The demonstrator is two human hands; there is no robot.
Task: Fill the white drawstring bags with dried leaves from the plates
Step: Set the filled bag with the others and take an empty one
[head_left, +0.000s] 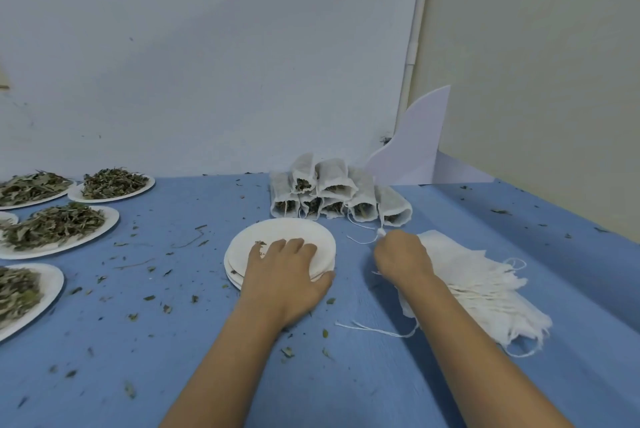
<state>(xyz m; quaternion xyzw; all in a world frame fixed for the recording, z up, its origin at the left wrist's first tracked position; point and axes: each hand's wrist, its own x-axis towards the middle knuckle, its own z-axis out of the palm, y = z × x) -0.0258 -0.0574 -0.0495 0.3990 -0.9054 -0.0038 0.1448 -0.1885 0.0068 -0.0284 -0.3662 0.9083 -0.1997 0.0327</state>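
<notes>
My left hand [287, 272] lies flat with straight fingers on a stack of white paper plates [273, 233] that holds only a few leaf crumbs. My right hand [401, 256] pinches a white drawstring [363, 240] at its tip, just left of a flat pile of unfilled white drawstring bags [485, 289]. Behind both hands, a heap of filled bags [339, 192] lies stacked against the wall, open ends toward me. Several plates of dried leaves [55, 227] sit at the far left.
Loose leaf bits and stems are scattered over the blue table [173, 341]. A white curved board [415, 147] leans at the back right corner. The table's right edge runs diagonally past the bag pile. A loose string [374, 330] lies near my right forearm.
</notes>
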